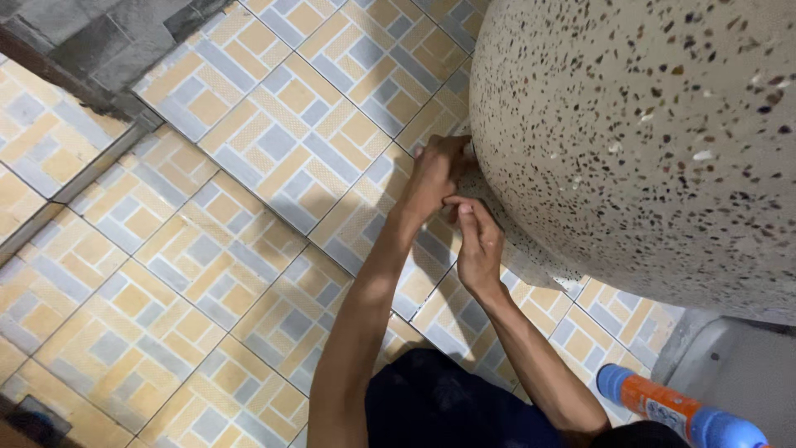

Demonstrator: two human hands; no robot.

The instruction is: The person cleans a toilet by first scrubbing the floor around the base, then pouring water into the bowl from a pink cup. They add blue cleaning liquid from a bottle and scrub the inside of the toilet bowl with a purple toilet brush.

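Observation:
Both my hands reach under the curved edge of a large speckled terrazzo basin (647, 124). My left hand (435, 174) is pressed against the basin's underside, fingers curled around something small that is hidden from me. Just below it, my right hand (478, 245) has its fingers pinched together close to the left hand, touching the same spot. What either hand grips cannot be made out. My forearms stretch up from the bottom of the view over my dark trousers (439, 406).
Yellow, grey and white patterned floor tiles (249, 207) cover the ground. An orange bottle with blue ends (676, 408) lies at the lower right beside a grey surface (738, 373). A dark stone step (91, 46) borders the upper left.

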